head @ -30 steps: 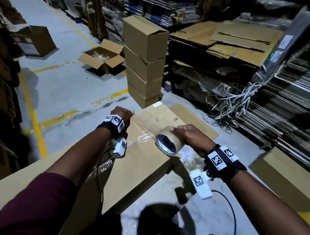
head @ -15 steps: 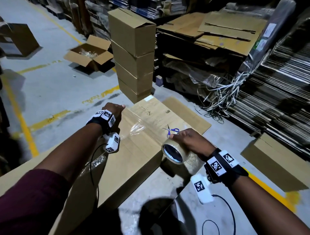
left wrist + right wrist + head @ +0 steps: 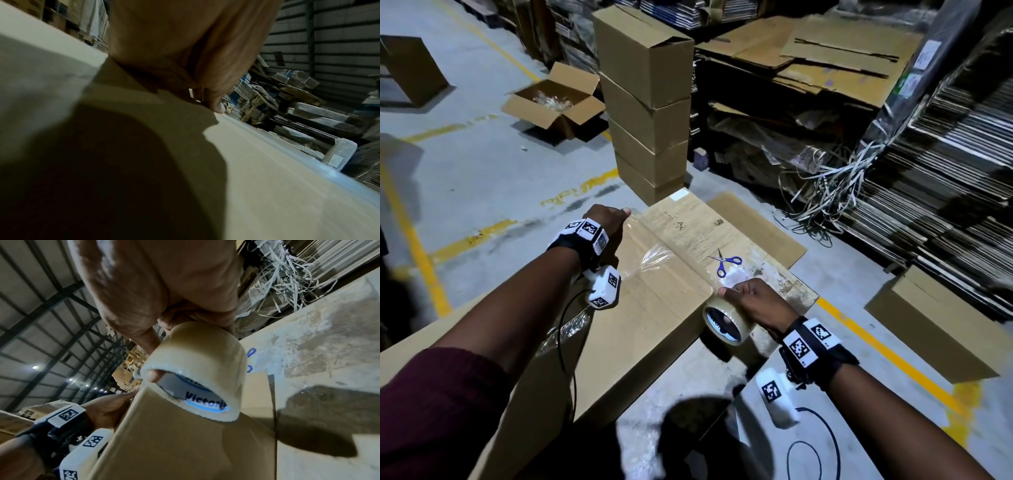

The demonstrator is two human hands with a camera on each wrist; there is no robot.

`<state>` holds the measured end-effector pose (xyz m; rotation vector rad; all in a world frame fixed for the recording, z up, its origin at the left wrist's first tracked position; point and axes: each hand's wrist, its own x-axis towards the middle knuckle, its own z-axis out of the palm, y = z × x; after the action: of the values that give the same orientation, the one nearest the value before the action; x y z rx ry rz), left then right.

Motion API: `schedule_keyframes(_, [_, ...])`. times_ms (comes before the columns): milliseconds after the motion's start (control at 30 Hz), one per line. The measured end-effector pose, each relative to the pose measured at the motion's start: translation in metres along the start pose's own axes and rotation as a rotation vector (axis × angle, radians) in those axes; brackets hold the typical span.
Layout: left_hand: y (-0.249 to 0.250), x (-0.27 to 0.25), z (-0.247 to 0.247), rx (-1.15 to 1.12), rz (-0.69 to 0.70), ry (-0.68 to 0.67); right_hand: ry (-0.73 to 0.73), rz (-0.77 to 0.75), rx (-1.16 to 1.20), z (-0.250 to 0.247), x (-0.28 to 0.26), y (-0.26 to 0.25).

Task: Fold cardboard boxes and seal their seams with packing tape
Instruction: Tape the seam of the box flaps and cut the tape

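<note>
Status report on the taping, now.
Left hand pressing tape end at the box's far edge. Right hand grips tape roll at near edge. Scissors lie beside the seam.

We see the left hand (image 3: pixel 610 219) pressed on the far left edge of the folded cardboard box (image 3: pixel 654 308), over a clear tape strip (image 3: pixel 654 255) running across the box top. Right hand (image 3: pixel 756 305) grips the tape roll (image 3: pixel 724 322) at the box's right edge, thumb on top. Blue-handled scissors (image 3: pixel 724 262) lie on the flat cardboard sheet (image 3: pixel 750 233) just beyond the roll. Stack of four closed boxes (image 3: pixel 647 102) stands behind on the floor; an open box (image 3: pixel 554 99) sits to its left. Loose strapping tangle (image 3: pixel 835 181) at right.
</note>
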<state>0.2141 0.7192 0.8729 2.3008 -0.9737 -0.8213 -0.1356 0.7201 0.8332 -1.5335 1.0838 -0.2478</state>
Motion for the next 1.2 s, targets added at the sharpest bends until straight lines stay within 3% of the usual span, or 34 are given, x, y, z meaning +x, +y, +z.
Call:
schedule_keyframes(67, [-0.002,0.001,0.001,-0.014,0.006,0.007,-0.028,0.045,-0.058,0.007,0.001,0.008])
schedule_keyframes(133, [-0.003,0.0,0.002,0.004,0.032,0.002,-0.023,0.077,0.029,0.009,-0.001,0.013])
schedule_keyframes(267, [-0.007,-0.006,-0.005,0.037,0.047,-0.163,0.158,0.056,0.022,-0.002,-0.005,0.009])
schedule_keyframes(333, [-0.008,-0.008,-0.008,0.04,0.051,-0.208,0.306,-0.102,0.013,-0.005,-0.008,-0.003])
schedule_keyframes(400, [-0.008,-0.011,-0.01,0.068,0.055,-0.204,0.385,-0.353,-0.022,0.003,-0.012,-0.024])
schedule_keyframes(467, [-0.007,-0.014,-0.011,0.082,0.057,-0.189,0.359,-0.557,-0.184,0.021,-0.011,-0.041])
schedule_keyframes(533, [-0.003,-0.019,-0.012,0.065,0.068,-0.183,0.315,-0.643,-0.383,0.044,0.002,-0.048])
schedule_keyframes(767, [-0.007,-0.012,-0.016,0.016,0.049,-0.14,0.138,-0.371,-0.849,0.066,0.055,-0.075])
schedule_keyframes(1000, [-0.016,0.002,-0.023,-0.097,0.04,-0.135,-0.186,-0.266,-1.033,0.059,0.109,-0.138])
schedule_keyframes(1200, [-0.022,0.009,-0.021,-0.123,0.092,-0.164,-0.269,-0.246,-1.077,0.079,0.159,-0.17])
